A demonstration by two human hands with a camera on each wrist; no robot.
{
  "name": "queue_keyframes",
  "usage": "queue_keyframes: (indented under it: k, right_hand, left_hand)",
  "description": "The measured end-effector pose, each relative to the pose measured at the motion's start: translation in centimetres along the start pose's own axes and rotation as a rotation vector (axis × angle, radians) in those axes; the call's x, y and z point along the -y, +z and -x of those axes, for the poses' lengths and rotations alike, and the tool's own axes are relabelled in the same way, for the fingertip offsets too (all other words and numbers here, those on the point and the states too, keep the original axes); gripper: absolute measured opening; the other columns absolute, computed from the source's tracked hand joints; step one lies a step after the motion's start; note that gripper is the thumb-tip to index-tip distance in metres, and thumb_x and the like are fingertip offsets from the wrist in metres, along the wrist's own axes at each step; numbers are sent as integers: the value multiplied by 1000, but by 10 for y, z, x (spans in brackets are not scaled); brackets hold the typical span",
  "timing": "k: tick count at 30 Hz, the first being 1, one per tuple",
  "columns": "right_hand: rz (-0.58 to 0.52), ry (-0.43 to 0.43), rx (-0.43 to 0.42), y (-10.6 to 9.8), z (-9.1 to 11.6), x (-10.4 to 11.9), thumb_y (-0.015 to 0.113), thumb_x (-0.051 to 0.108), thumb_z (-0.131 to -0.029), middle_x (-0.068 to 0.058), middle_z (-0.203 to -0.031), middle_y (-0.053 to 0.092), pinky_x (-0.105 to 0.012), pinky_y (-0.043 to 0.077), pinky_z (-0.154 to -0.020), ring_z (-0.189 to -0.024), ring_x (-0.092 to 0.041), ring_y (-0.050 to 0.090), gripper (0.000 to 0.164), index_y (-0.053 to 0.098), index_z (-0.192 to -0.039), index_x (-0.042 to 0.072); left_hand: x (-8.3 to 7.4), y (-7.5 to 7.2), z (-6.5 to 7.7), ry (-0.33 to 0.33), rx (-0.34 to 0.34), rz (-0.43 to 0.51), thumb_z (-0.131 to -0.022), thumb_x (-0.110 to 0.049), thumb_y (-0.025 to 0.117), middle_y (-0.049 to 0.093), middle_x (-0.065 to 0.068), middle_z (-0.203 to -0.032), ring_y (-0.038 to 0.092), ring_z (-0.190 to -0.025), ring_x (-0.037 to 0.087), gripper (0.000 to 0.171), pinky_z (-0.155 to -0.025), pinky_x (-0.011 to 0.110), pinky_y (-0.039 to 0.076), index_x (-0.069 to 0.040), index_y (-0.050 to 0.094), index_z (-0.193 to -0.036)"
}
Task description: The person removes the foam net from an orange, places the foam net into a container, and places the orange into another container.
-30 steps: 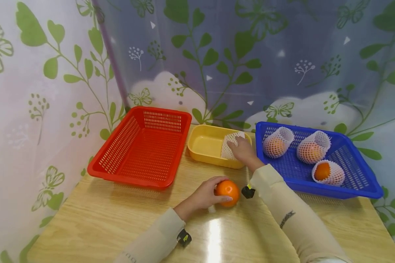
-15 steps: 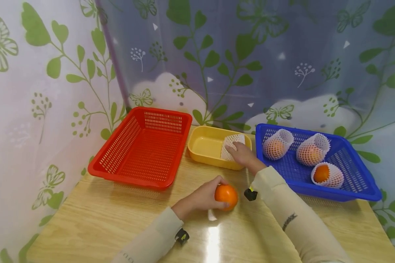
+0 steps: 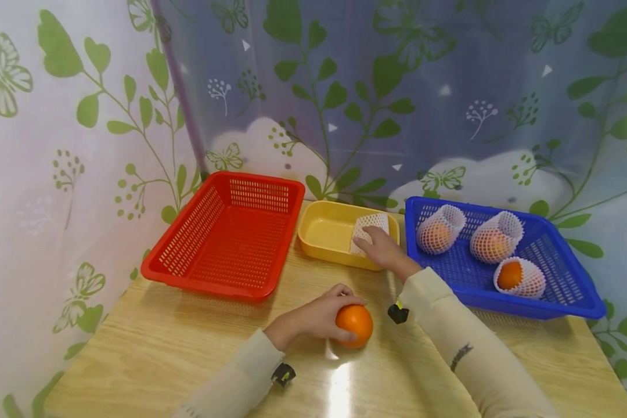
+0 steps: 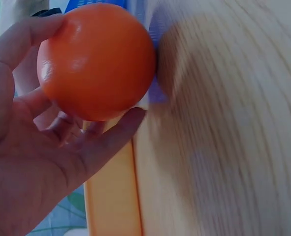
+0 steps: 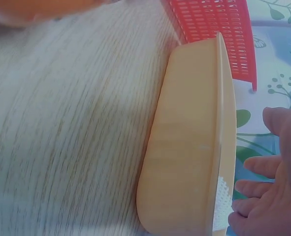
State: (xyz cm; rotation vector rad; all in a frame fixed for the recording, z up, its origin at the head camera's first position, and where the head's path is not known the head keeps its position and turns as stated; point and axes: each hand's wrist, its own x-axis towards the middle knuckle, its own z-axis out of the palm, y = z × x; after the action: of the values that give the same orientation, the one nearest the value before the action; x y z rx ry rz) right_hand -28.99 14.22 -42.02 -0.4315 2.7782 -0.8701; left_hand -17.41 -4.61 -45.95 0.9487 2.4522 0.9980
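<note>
My left hand holds an orange close over the table, thumb on one side and fingers on the other. In the left wrist view the smooth fruit fills the grasp, its shadow falling on the wood. The right hand hovers over the right end of a yellow tray, fingers extended. Beneath those fingers a white foam fruit net lies in the tray, partly covered by the hand. From the right wrist, the fingers look spread and hold nothing.
A red basket stands left of the tray on the wooden table. To the right, a blue basket bears several fruits in foam nets, including one orange piece. Patterned curtains rise behind.
The left hand has drawn the orange a little toward the person and to the left. The right hand's fingers have come slightly back from the foam net, which stays in the tray.
</note>
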Motion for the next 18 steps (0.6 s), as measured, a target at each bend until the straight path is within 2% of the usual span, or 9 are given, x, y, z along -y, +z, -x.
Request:
queue_keyframes:
  k: [3,6,9,12,15,18]
  right_hand:
    - [9,-9,6,0,2,0,42,34,-104,-29,-151,29,-54,20,-115,-139,-43,27,60,32,-146,-7]
    - [11,-32,7,1,4,3,44,34,-103,-28,-152,28,-54,20,-115,-140,-43,26,60,32,-146,-6]
    - [13,-82,-11,3,6,7,47,32,-102,-29,-151,30,-54,20,-115,-140,-43,27,59,35,-145,-6]
    - [-4,-135,-26,6,7,12,51,31,-101,-27,-151,31,-55,19,-115,-141,-42,25,58,37,-145,-5]
    - [-5,-183,-26,12,7,19,54,33,-100,-24,-152,32,-54,19,-115,-143,-39,22,60,38,-145,-2]
    - [4,-224,-34,19,7,26,57,34,-98,-22,-151,35,-53,20,-115,-144,-37,22,62,38,-146,-1]
  left_hand:
    - [0,0,4,4,57,18,-77,-19,79,41,4,-132,50,-108,12,64,-92,26,45,-20,49,-134]
    - [1,0,7,36,91,60,-78,-16,76,43,5,-134,50,-109,11,62,-90,25,44,-20,44,-130]
    - [2,0,9,57,85,100,-83,-21,74,47,2,-129,50,-107,10,51,-90,23,44,-20,44,-125]
    - [4,-1,11,38,56,129,-88,-28,72,50,0,-124,52,-104,9,45,-89,23,46,-19,45,-123]
    - [5,-2,14,15,46,128,-86,-29,74,52,3,-125,53,-105,10,55,-90,24,45,-15,46,-131]
    - [4,-6,20,5,67,66,-80,-27,76,50,4,-129,51,-106,9,67,-90,23,44,-12,47,-138]
